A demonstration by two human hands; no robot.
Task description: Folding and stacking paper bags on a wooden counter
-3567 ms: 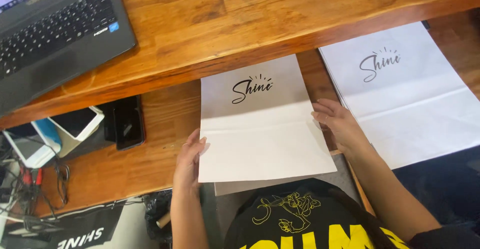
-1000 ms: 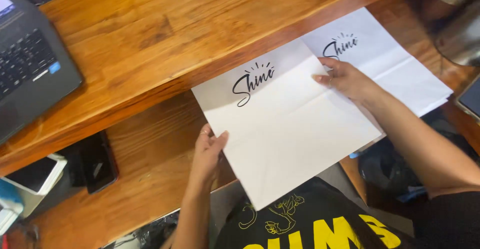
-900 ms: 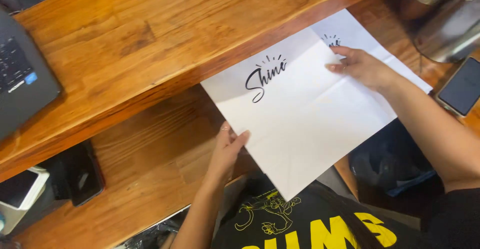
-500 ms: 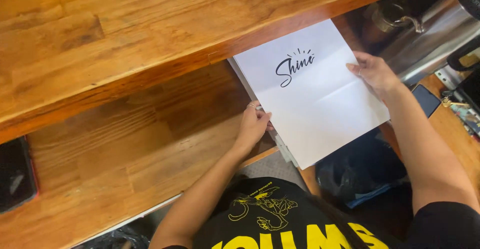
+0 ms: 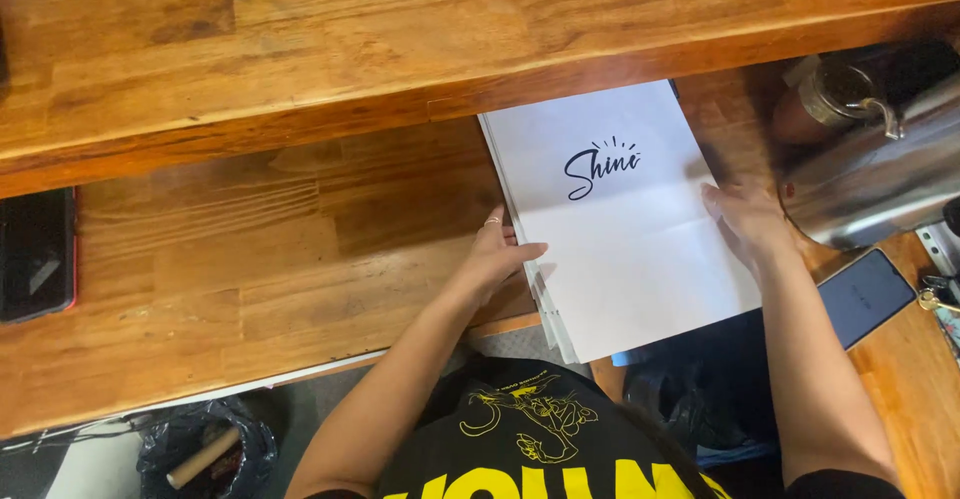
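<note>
A stack of white paper bags (image 5: 625, 229) with a black script logo lies flat on the lower wooden shelf (image 5: 250, 249), its near end hanging over the front edge. My left hand (image 5: 495, 254) presses against the stack's left edge, fingers on the top sheet. On the opposite side, my right hand (image 5: 745, 221) rests flat at the stack's right edge. Both hands square the stack between them.
A raised wooden desktop (image 5: 300, 29) runs along the back. A shiny metal kettle (image 5: 880, 159) lies at the right, with a dark phone (image 5: 868, 294) and keys (image 5: 940, 304) near it. Another phone (image 5: 35, 254) sits at the far left. A black bin bag (image 5: 205, 444) shows below.
The single white bag was carried right and laid onto the other one. My view swung right too: the laptop has left the frame and the kettle has come in.
</note>
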